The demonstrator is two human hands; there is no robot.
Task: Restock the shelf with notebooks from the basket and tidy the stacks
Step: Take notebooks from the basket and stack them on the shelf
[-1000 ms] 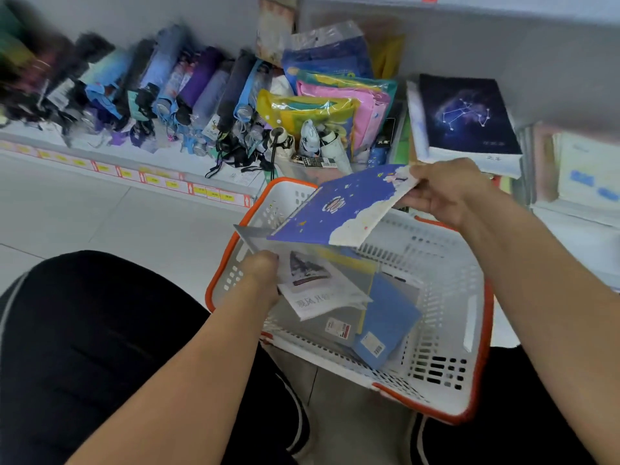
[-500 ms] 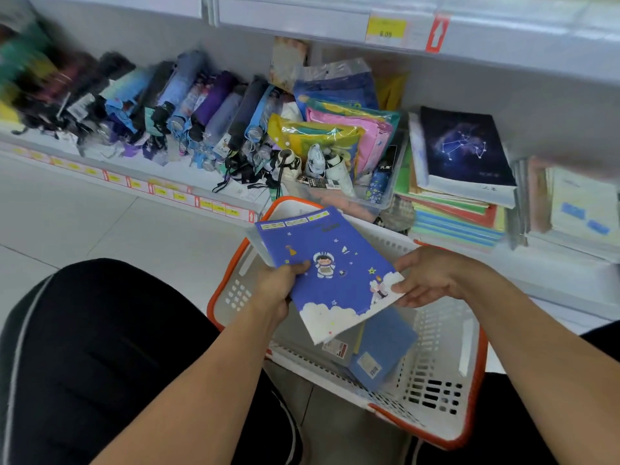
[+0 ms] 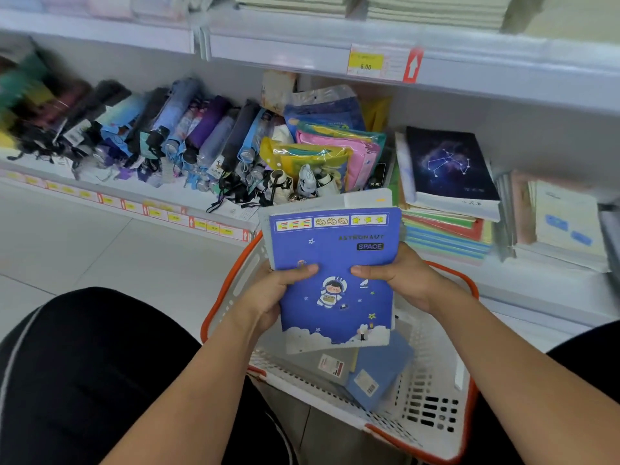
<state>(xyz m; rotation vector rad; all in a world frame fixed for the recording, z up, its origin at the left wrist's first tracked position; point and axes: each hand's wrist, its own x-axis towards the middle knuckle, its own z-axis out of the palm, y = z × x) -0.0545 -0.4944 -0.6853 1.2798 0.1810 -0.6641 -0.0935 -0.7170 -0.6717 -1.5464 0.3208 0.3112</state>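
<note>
A blue astronaut notebook (image 3: pixel 335 250) stands upright above the white basket with orange rim (image 3: pixel 432 417), with other notebooks stacked behind it. My left hand (image 3: pixel 271 293) grips the stack's left edge, thumb across the cover. My right hand (image 3: pixel 402 276) grips its right edge, thumb on the cover too. More blue notebooks (image 3: pixel 375 377) with barcode stickers lie in the basket. On the shelf to the right a dark constellation notebook (image 3: pixel 449 166) tops a stack of coloured notebooks (image 3: pixel 443 233).
Folded umbrellas (image 3: pixel 161 129) fill the shelf's left part. Coloured plastic pouches (image 3: pixel 332 149) stand in a bin beside the notebook stack. Pale notebooks (image 3: pixel 563 219) lie further right. An upper shelf edge with a yellow price tag (image 3: pixel 365 62) hangs overhead. My black-clad knee (image 3: pixel 84 370) is at lower left.
The blue notebook swung from my right hand over onto the stack in my left. Both hands now hold the stack upright and higher above the basket. The camera has tilted up.
</note>
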